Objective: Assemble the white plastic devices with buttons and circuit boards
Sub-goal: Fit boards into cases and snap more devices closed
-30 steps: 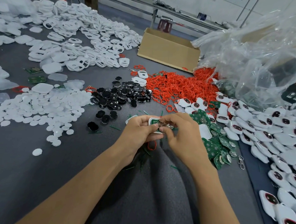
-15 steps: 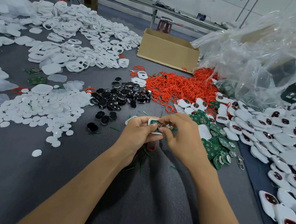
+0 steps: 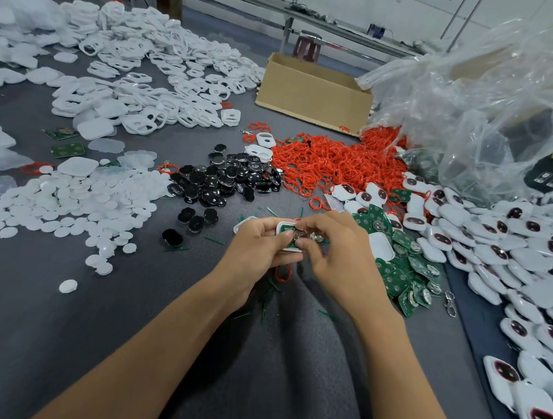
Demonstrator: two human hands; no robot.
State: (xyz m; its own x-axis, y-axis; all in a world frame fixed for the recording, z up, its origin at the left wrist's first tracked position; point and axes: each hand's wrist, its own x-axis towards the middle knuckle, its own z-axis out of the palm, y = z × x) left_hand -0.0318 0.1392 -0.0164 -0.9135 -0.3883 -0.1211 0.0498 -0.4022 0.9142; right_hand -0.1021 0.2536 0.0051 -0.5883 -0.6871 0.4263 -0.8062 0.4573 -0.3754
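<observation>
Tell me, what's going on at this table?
A person is assembling a small device by hand. The left hand holds a white shell with a green circuit board in it, while the right hand pinches a small metal part on the board. Piles of red rings, black buttons, loose boards and closed white devices lie around.

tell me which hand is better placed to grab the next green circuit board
Right, probably. The right hand lies beside the green circuit boards; the left hand grips the white shell, farther from them.
</observation>
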